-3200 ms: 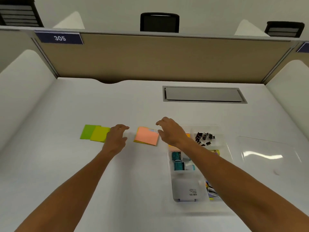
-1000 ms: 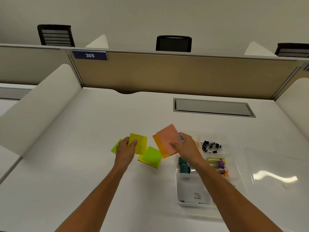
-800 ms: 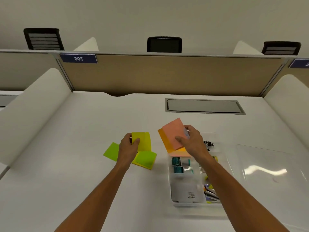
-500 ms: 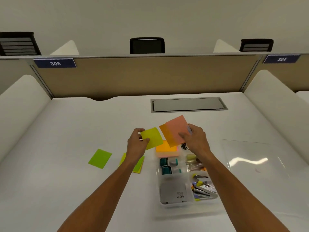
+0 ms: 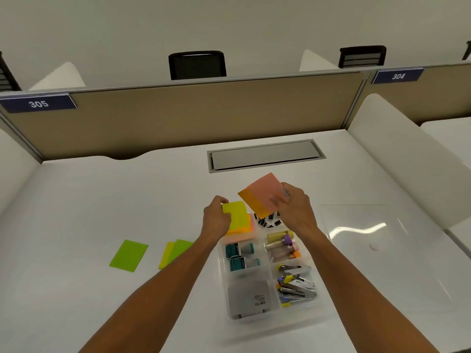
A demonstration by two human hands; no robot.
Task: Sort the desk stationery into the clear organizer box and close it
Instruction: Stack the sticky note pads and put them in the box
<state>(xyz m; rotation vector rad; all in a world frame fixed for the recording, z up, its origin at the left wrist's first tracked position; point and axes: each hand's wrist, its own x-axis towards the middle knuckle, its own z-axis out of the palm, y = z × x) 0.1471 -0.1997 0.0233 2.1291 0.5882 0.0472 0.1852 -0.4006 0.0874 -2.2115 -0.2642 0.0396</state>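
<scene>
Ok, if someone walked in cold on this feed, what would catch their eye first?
Probably the bright sticky notes: the right hand holds a pink-and-orange pad above the clear organizer box, while the left hand lowers a yellow pad onto the stack in its far-left compartment. Next, the green pads on the white desk, left of the box.

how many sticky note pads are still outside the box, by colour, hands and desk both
Green: 2, one alone on the desk, one overlapping the yellow
Yellow: 2, one on the desk, one in the left hand
Pink and orange: 2, in the right hand
Total: 6
</scene>
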